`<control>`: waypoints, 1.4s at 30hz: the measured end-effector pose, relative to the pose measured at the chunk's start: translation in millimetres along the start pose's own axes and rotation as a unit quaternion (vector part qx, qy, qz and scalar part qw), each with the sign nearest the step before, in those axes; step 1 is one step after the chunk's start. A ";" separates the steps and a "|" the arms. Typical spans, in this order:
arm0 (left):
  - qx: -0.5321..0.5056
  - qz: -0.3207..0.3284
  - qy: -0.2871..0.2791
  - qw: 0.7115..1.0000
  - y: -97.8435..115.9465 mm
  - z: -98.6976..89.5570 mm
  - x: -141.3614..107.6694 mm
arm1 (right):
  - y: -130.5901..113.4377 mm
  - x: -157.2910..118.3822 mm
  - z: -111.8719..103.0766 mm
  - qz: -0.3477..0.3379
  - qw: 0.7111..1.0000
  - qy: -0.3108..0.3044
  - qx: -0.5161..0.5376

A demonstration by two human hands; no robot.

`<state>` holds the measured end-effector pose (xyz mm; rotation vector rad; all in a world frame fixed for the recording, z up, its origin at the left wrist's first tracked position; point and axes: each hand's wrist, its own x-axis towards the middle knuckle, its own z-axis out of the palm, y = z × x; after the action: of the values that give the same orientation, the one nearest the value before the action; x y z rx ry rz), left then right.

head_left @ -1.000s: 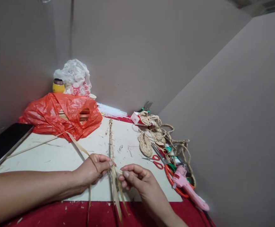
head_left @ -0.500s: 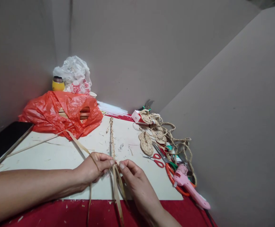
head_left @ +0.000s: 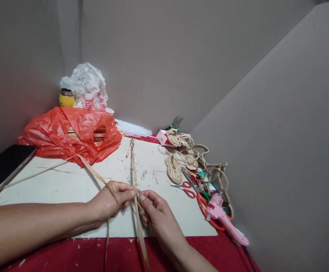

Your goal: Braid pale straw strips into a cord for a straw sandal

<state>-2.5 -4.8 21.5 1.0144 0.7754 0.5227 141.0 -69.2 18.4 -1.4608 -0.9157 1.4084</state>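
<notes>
Nearest, loose strands (head_left: 141,235) trail down over a red cloth (head_left: 76,255) and run out at the bottom edge, their ends cut off; above them the two hands meet at the near end of a braided cord (head_left: 134,166), the left hand (head_left: 111,198) just to its left with thumb and forefinger pinched closed on it, the right hand (head_left: 160,217) just to its right with thumb and fingertips closed on the loose strands; the fingers cover most of that spot, and exactly which strand the right hand grips is hard to make out; a pale strip (head_left: 93,171) passes across the left hand; beyond the hands the cord runs away from them along a white board (head_left: 76,189); to the right, a pink glue gun (head_left: 223,219) partly covers orange-handled scissors (head_left: 202,207), with red-handled scissors (head_left: 185,187) near them; on the left, a black phone (head_left: 8,168) is cut off by the edge; farther off, a red bag (head_left: 53,128) hides much of its contents; behind it, a white bag's (head_left: 85,85) printing is too creased to read.
</notes>
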 end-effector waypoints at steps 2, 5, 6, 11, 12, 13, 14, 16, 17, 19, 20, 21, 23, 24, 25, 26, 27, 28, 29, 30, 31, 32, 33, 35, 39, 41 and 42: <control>0.015 0.005 0.005 1.000 -2.1 -0.9 1.4 | -1.4 0.8 -2.9 -0.007 0.998 0.000 -0.062; 0.032 0.014 -0.003 0.999 -5.8 -2.7 3.2 | -4.7 1.2 -4.9 -0.044 0.989 0.020 -0.139; 0.033 0.018 -0.011 0.999 -6.8 -3.3 3.6 | -5.4 1.3 -5.2 -0.063 0.984 0.030 -0.166; 0.050 0.034 -0.028 0.998 -9.2 -4.6 4.2 | -4.3 1.5 -7.7 -0.158 0.933 0.066 -0.316; 0.055 0.037 -0.027 0.997 -9.5 -4.7 4.5 | -3.9 1.4 -8.5 -0.168 0.924 0.067 -0.338; 0.060 0.041 -0.025 0.997 -9.8 -4.7 5.0 | -3.7 1.2 -9.3 -0.177 0.916 0.067 -0.354; 0.065 0.043 -0.021 0.997 -9.9 -4.7 5.5 | -3.9 1.1 -10.1 -0.183 0.909 0.064 -0.368; 0.076 0.043 -0.007 0.996 -9.5 -4.3 6.4 | -5.8 1.3 -11.3 -0.194 0.899 0.059 -0.388; 0.082 0.043 0.002 0.996 -8.9 -3.9 6.6 | -7.6 1.5 -11.7 -0.194 0.898 0.055 -0.391; 0.095 0.044 0.017 0.994 -6.9 -3.1 6.3 | -13.2 1.9 -12.1 -0.169 0.914 0.039 -0.367; 0.101 0.046 0.022 0.994 -5.9 -2.7 6.0 | -16.8 2.0 -12.3 -0.137 0.931 0.024 -0.338; 0.104 0.050 0.027 0.993 -5.0 -2.3 5.7 | -20.5 1.9 -12.4 -0.095 0.949 0.003 -0.301; 0.108 0.058 0.034 0.992 -4.2 -1.8 5.2 | -27.2 1.0 -12.4 -0.001 0.974 -0.042 -0.224; 0.108 0.062 0.034 0.992 -4.4 -1.7 5.1 | -29.5 0.2 -12.1 0.042 0.979 -0.059 -0.192; 0.106 0.067 0.032 0.992 -4.9 -1.6 5.2 | -30.6 -0.8 -11.5 0.075 0.981 -0.069 -0.166; 0.105 0.071 0.027 0.992 -5.5 -1.7 5.2 | -30.5 -2.0 -10.4 0.094 0.982 -0.072 -0.145; 0.103 0.076 0.022 0.991 -6.2 -1.8 5.2 | -29.1 -3.2 -8.9 0.100 0.984 -0.070 -0.129; 0.102 0.082 0.016 0.991 -6.7 -1.9 5.2 | -26.6 -4.3 -6.9 0.094 0.986 -0.065 -0.123; 0.100 0.086 0.009 0.991 -7.1 -2.0 5.0 | -23.2 -5.3 -4.6 0.074 0.987 -0.056 -0.129; 0.098 0.089 0.002 0.991 -7.2 -2.1 4.7 | -19.3 -6.0 -2.2 0.041 0.987 -0.044 -0.150; 0.097 0.091 -0.006 0.991 -7.1 -2.1 4.3 | -15.2 -6.4 0.3 -0.002 0.982 -0.029 -0.185; 0.098 0.092 -0.013 0.991 -6.9 -2.1 3.9 | -11.1 -6.6 2.6 -0.049 0.972 -0.012 -0.229; 0.097 0.090 -0.019 0.991 -6.6 -2.0 3.4 | -7.4 -6.5 4.8 -0.095 0.956 0.003 -0.276; 0.091 0.083 -0.023 0.992 -6.5 -1.7 2.6 | -1.6 -5.9 8.6 -0.167 0.917 0.026 -0.360; 0.047 0.059 -0.002 0.997 -9.4 -1.9 3.6 | 2.6 -7.4 14.9 -0.209 0.856 0.039 -0.471; 0.028 0.053 0.016 0.998 -10.7 -2.5 4.6 | 1.2 -11.2 16.4 -0.213 0.838 0.031 -0.501; 0.019 0.049 0.020 0.998 -10.5 -2.8 4.8 | -0.4 -13.8 16.0 -0.215 0.835 0.018 -0.507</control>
<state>-1.3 -4.6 9.7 1.0850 0.7767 0.6170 124.0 -80.4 24.1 -1.8078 -1.9973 0.5067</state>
